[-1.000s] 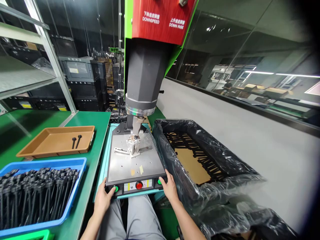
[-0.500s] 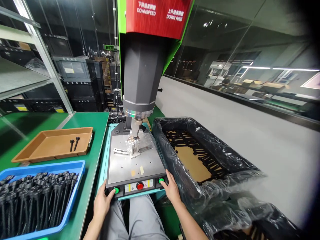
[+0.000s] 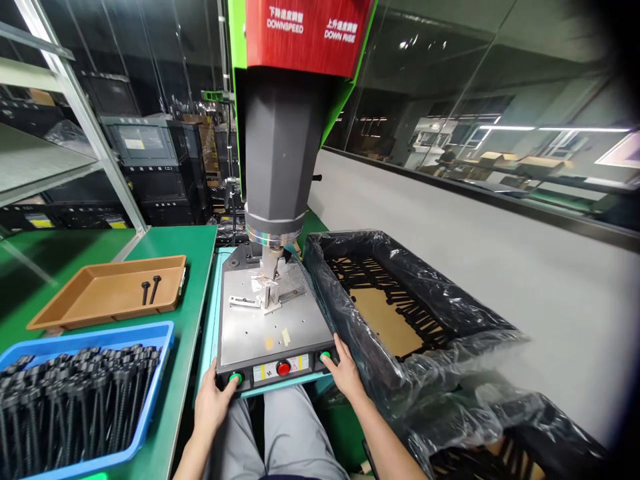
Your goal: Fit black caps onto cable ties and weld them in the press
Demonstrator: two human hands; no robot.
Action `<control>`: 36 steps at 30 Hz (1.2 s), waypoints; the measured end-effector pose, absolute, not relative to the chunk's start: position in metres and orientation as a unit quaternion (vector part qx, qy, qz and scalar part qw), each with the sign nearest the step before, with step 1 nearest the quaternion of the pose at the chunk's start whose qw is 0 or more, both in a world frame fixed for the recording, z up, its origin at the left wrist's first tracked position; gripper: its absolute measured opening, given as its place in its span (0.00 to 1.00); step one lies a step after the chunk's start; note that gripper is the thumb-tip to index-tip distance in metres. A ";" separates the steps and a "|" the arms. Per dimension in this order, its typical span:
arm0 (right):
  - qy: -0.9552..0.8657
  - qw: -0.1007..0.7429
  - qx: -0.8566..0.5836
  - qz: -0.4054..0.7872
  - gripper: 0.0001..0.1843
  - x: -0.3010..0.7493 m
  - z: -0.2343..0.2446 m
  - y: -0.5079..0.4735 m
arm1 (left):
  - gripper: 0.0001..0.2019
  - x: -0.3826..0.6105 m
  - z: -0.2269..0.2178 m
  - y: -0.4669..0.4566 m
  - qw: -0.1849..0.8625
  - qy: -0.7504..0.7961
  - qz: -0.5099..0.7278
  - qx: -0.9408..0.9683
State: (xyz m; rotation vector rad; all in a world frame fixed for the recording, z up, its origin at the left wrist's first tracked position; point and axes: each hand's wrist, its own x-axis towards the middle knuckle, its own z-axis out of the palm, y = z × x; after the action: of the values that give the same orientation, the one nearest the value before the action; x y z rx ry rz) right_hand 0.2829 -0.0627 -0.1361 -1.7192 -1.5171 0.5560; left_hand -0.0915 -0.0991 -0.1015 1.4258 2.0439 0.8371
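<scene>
My left hand (image 3: 213, 403) rests on the front of the press machine's base, thumb on the left green button (image 3: 235, 378). My right hand (image 3: 344, 372) lies at the right corner, thumb on the right green button (image 3: 325, 356). Both hands have fingers apart and hold nothing. A red button (image 3: 283, 367) sits between them. The grey press head (image 3: 277, 153) is down over a small metal fixture (image 3: 267, 288) on the steel plate (image 3: 273, 327).
A blue tray (image 3: 150, 393) of several black bolts lies at the left. Behind it a brown tray (image 3: 107, 293) holds two bolts. At the right stands a box lined with black plastic (image 3: 400, 313), with black parts on cardboard. Metal shelving is at far left.
The view shifted slightly; the hands stay on the green buttons. The press head looks a little lower over the fixture.
</scene>
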 end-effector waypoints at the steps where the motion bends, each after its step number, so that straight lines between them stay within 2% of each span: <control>1: -0.594 0.382 -0.674 0.218 0.38 0.283 -0.136 -0.063 | 0.35 -0.092 -0.101 -0.099 0.259 0.750 0.312 0.523; 5: -0.593 0.386 -0.673 0.216 0.38 0.283 -0.137 -0.063 | 0.33 -0.087 -0.089 -0.095 0.222 0.749 0.360 0.511; 8: -0.593 0.390 -0.672 0.213 0.37 0.283 -0.138 -0.063 | 0.27 -0.075 -0.062 -0.080 0.182 0.696 0.445 0.534; 12: -0.591 0.394 -0.670 0.216 0.38 0.283 -0.139 -0.062 | 0.23 -0.052 -0.012 -0.041 0.318 0.579 0.535 0.526; 17: -0.586 0.403 -0.668 0.222 0.38 0.282 -0.139 -0.063 | 0.27 -0.032 0.030 0.013 0.413 0.495 0.547 0.534; 23: -0.583 0.415 -0.663 0.219 0.37 0.280 -0.138 -0.063 | 0.27 -0.021 0.048 0.053 0.507 0.450 0.549 0.488; 28: -0.570 0.425 -0.665 0.227 0.36 0.280 -0.136 -0.061 | 0.21 -0.012 0.045 0.069 0.502 0.464 0.573 0.452; 30: -0.561 0.428 -0.675 0.215 0.33 0.277 -0.130 -0.062 | 0.19 -0.010 0.043 0.072 0.491 0.468 0.585 0.445; 33: -0.560 0.456 -0.679 0.132 0.23 0.262 -0.109 -0.064 | 0.18 -0.007 0.042 0.074 0.480 0.468 0.599 0.437; 36: -0.600 0.497 -0.619 0.103 0.15 0.231 -0.078 -0.059 | 0.17 -0.005 0.044 0.073 0.476 0.466 0.606 0.435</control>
State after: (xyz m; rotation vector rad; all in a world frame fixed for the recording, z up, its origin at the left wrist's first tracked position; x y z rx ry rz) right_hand 0.2314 -0.0591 -0.0777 -1.4982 -1.4522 0.2488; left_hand -0.0051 0.0727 0.0438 1.0642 1.1383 1.4820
